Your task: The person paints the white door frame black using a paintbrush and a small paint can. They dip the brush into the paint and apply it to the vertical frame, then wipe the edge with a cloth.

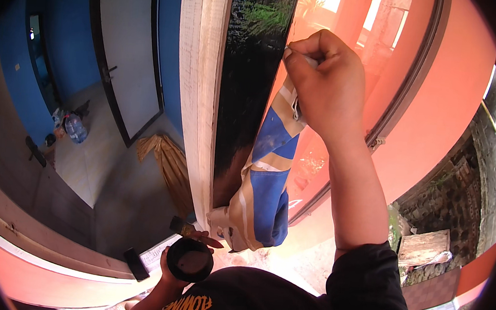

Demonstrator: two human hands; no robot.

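My right hand point(334, 83) is raised along a door or window frame post, its thumb and fingers pinched on a blue, tan and white cloth point(272, 183). The cloth hangs down beside the post's glossy black face point(246, 102), its upper end bunched in the fingers. Pale, bare-looking wood point(198, 87) forms the post's left side. Low in front of my body, my left hand point(166, 270) grips a round black cup point(191, 260) with brownish-grey contents. A paintbrush point(183, 227) with dark bristles and a reddish handle lies across the cup's far side, held by the same hand.
Right of the post is a reflective glass pane point(348, 64) in a brown frame, set in a salmon wall point(464, 73). Leftward, a blue room holds a grey door point(125, 46), a golden curtain point(168, 166) and a plastic bottle point(76, 128). A wooden board point(424, 247) lies outside.
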